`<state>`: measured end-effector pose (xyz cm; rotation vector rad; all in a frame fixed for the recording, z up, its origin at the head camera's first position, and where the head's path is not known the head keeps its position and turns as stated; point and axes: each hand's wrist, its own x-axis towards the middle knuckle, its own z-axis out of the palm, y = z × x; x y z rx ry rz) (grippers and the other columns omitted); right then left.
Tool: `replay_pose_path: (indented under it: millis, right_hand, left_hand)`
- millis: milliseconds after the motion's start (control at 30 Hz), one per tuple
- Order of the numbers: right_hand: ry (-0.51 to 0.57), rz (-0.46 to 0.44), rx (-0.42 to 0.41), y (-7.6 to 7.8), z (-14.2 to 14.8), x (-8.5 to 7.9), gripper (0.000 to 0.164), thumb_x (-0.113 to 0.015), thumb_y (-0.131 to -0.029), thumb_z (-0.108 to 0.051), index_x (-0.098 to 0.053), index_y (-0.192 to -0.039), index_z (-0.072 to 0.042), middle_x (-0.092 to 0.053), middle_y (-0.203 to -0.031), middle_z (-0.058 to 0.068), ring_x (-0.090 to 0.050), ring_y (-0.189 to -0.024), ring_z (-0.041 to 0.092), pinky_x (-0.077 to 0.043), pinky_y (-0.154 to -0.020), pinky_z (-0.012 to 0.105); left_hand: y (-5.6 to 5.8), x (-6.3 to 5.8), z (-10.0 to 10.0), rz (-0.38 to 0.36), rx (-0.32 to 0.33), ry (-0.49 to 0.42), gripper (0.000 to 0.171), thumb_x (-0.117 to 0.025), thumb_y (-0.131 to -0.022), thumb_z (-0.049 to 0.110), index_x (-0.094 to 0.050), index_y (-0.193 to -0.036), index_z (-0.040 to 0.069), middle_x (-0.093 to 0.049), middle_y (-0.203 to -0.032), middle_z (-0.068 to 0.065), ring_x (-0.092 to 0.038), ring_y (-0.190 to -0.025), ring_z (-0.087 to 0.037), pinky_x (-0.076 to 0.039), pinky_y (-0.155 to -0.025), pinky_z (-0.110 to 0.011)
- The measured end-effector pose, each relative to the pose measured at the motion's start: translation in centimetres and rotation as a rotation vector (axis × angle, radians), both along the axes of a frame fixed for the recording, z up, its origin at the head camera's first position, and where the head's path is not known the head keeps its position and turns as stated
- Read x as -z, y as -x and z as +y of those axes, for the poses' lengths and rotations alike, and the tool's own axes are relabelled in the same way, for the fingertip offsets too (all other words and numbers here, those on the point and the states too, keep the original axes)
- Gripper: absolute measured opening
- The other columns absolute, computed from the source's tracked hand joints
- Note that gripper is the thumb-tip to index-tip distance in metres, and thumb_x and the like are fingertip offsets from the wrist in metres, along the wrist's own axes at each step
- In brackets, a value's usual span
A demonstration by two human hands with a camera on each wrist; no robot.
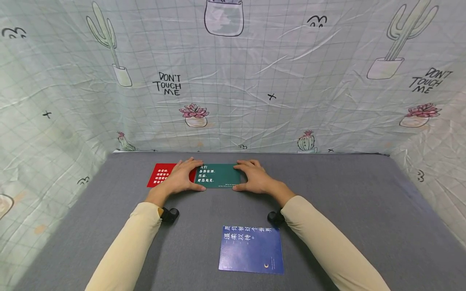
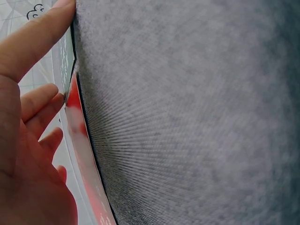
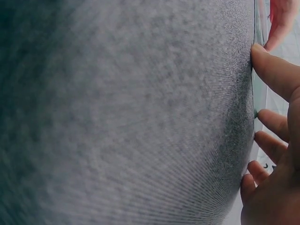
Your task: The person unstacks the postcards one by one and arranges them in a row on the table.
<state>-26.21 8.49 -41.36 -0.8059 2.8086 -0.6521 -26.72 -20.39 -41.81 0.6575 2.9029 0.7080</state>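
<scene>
On the gray table [image 1: 346,194], the left hand [image 1: 178,178] and right hand [image 1: 255,178], thumbs and fingers spread apart, touch the green Chinese-text card [image 1: 220,176] at its nine and three o'clock ends. A red text card [image 1: 158,173], partly hidden by the left hand, adjoins at nine o'clock; a blue moon-printed card [image 1: 251,252] lies apart, toward five.

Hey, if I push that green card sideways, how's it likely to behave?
The green card will probably slide rather than roll or tip, since it lies flat on the grey table. It's likely light and somewhat bendy, as it looks thin. Pushed toward the red card right beside it, it may catch or ride up.
</scene>
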Motion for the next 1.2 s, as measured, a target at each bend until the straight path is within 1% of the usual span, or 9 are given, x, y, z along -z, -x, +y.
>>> replay_pose_path:
  millis: [233, 567, 933, 1200]
  right_hand:
    - [-0.001, -0.011, -0.002, 0.08, 0.01, -0.11, 0.074, -0.071, -0.083, -0.046, -0.044, -0.143, -0.014, -0.028, -0.154, 0.006, -0.018, -0.138, 0.032, -0.021, -0.109, 0.054]
    - [0.005, -0.022, -0.001, 0.09, -0.03, -0.32, 0.073, -0.071, -0.083, -0.046, -0.045, -0.143, -0.014, -0.028, -0.154, 0.005, -0.018, -0.138, 0.033, -0.021, -0.109, 0.055]
    - [0.013, -0.025, 0.005, 0.03, 0.02, -0.28, 0.073, -0.071, -0.083, -0.045, -0.045, -0.143, -0.013, -0.03, -0.153, 0.005, -0.017, -0.139, 0.032, -0.02, -0.109, 0.054]
    - [0.018, -0.027, 0.004, 0.07, -0.04, -0.43, 0.072, -0.071, -0.083, -0.044, -0.045, -0.143, -0.013, -0.03, -0.153, 0.005, -0.017, -0.139, 0.033, -0.02, -0.109, 0.054]
  left_hand:
    - [-0.06, -0.23, 0.01, 0.003, 0.007, -0.002, 0.088, -0.082, -0.069, 0.036, -0.044, -0.141, 0.004, -0.04, -0.146, -0.017, -0.018, -0.141, -0.036, -0.003, -0.113, -0.054]
    - [-0.05, -0.18, -0.08, 0.007, 0.01, -0.014, 0.086, -0.082, -0.069, 0.036, -0.045, -0.14, 0.005, -0.041, -0.145, -0.016, -0.019, -0.141, -0.035, -0.003, -0.113, -0.054]
    - [-0.17, -0.36, -0.03, -0.011, 0.004, -0.006, 0.086, -0.082, -0.069, 0.035, -0.045, -0.141, 0.006, -0.04, -0.146, -0.016, -0.018, -0.142, -0.033, -0.003, -0.113, -0.053]
    - [-0.14, -0.34, -0.03, 0.0, 0.001, -0.015, 0.086, -0.083, -0.068, 0.035, -0.046, -0.14, 0.006, -0.042, -0.145, -0.016, -0.019, -0.141, -0.033, -0.003, -0.113, -0.053]
